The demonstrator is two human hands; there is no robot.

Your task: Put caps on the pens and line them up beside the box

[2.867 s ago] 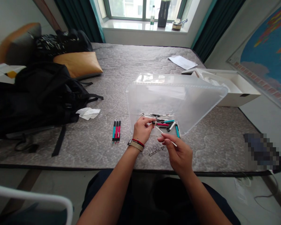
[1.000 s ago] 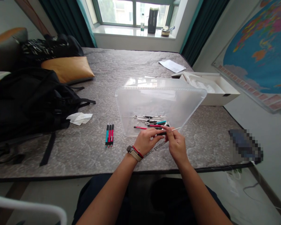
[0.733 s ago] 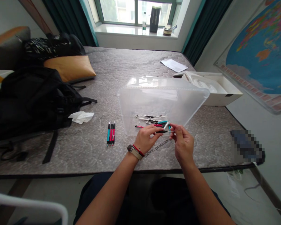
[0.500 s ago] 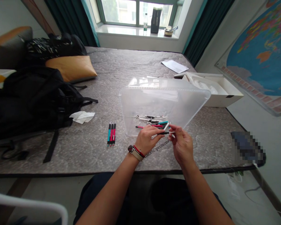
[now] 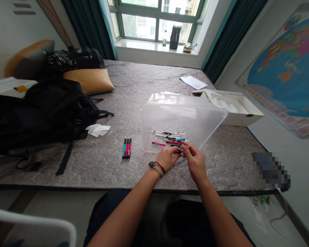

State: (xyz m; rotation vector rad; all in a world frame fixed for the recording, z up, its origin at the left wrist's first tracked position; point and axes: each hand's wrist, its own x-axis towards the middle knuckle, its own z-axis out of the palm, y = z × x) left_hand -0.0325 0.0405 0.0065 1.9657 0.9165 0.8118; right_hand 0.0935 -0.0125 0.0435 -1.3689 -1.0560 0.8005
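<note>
My left hand (image 5: 167,159), with a watch and a red band at the wrist, pinches a black pen part (image 5: 179,151) at the front of the clear plastic bin. Close against it, the fingers of my right hand (image 5: 196,160) are closed on a small, partly hidden piece at the pen part's end. Beyond the fingertips, inside the tipped bin (image 5: 157,120), lie several loose pen pieces: a red barrel (image 5: 158,143), a teal barrel (image 5: 180,139) and thin white and metal parts (image 5: 167,133). Three assembled pens (image 5: 126,149), one teal and two red, lie side by side to the left.
A crumpled tissue (image 5: 98,130) and a black backpack (image 5: 64,109) lie on the left of the mattress (image 5: 134,82). Behind the bin at right stands a white box (image 5: 247,118), with a paper sheet (image 5: 193,82) farther back. A blurred dark object (image 5: 271,170) lies near the right edge.
My hands have drawn closer together, the right fingers moving in over the black pen part's end. The thin piece that showed between them is now mostly hidden. The view has tilted up slightly.
</note>
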